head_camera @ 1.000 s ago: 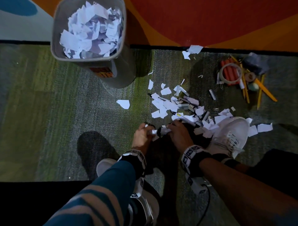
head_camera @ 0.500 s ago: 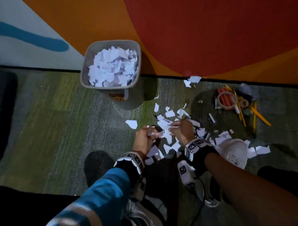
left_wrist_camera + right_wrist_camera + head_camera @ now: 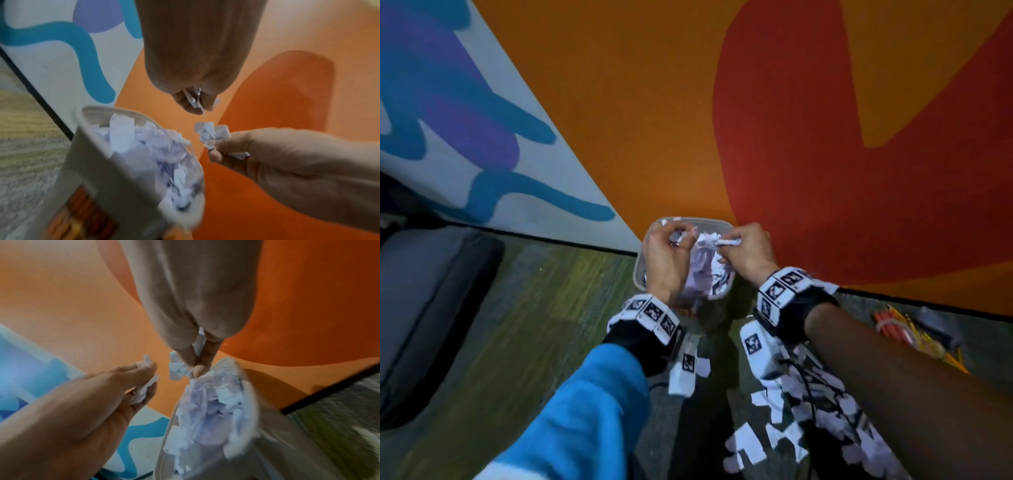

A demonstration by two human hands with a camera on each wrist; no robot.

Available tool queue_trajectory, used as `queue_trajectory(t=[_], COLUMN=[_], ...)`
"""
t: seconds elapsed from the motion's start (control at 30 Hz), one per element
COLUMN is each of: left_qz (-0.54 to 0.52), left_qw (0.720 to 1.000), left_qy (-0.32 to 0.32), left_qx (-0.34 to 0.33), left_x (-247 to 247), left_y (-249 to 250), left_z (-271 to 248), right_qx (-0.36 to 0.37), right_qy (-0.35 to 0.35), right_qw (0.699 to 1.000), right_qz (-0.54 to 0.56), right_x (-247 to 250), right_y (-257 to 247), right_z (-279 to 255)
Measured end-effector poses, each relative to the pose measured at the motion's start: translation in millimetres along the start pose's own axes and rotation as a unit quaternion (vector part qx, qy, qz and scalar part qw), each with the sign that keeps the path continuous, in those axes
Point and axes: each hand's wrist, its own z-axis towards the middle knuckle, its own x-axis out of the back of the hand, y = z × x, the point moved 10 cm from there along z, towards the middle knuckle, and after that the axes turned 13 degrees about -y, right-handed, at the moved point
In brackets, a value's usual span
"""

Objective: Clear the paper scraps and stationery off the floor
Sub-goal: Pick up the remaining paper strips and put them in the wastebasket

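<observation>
Head view shows both of my hands raised over the bin (image 3: 654, 224), which stands on the carpet (image 3: 544, 308) against the foot of the painted wall (image 3: 654, 102). Starting at the left: my left hand (image 3: 666, 260) hangs above the bin's left rim, its fingers curled round a small wad of paper scraps (image 3: 195, 99). Between my hands the bin is already heaped with torn paper (image 3: 705, 270) close to its rim. My right hand (image 3: 744, 251) is above the right rim, thumb and fingers pinching a crumpled bunch of scraps (image 3: 211, 133).

To do this drop well, I judge I should bring both hands in over the middle of the opening and lower them close to the heap before I let go, since light pieces flutter and the pile is high enough to shed anything that lands near the edge. Opening the fingers fully and rubbing them apart should free bits that cling. Pressing the heap down a little looks wise.

Further right and nearer me, many loose scraps (image 3: 774, 442) lie on the carpet beside my right forearm, and a cluster of stationery (image 3: 900, 329), pencils and what looks like a tape roll, sits near the wall's foot.
</observation>
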Motion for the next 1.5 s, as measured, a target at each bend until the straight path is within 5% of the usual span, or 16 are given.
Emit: queue_trajectory(t=[0.07, 0.3, 0.57, 0.77, 0.97, 1.1, 1.2, 1.4, 1.5], left_qz=[0.043, 0.118, 0.084, 0.105, 0.039, 0.039, 0.050, 0.153, 0.245], left_qw=[0.999, 0.959, 0.962, 0.980, 0.960, 0.931, 0.904, 0.836, 0.776], left_qy=[-0.011, -0.235, -0.234, -0.169, -0.277, -0.362, -0.416, -0.500, -0.565], left_qx=[0.020, 0.103, 0.110, 0.023, -0.018, 0.022, 0.080, 0.168, 0.137], left_x=[6, -15, 5, 27, -8, -50, -84, -149, -185], left_y=[-6, -38, -29, 23, 55, 29, -16, -141, -194], left_z=[24, 40, 26, 5, -59, -109, -145, -222, -254], right_qx=[-0.002, -0.041, -0.004, 0.045, 0.050, 0.018, -0.053, -0.176, -0.205], right_qy=[-0.015, -0.168, -0.177, -0.220, -0.259, -0.291, -0.354, -0.368, -0.335], right_qw=[1.000, 0.977, 0.966, 0.935, 0.892, 0.861, 0.843, 0.868, 0.882], right_qz=[-0.010, -0.125, -0.189, -0.275, -0.368, -0.417, -0.401, -0.283, -0.261], right_x=[-11, -36, 1, 9, 19, 7, -29, -84, -88], right_y=[-14, -20, -42, -79, -88, -47, 39, 221, 287], right_z=[18, 32, 3, -44, -102, -130, -146, -188, -200])
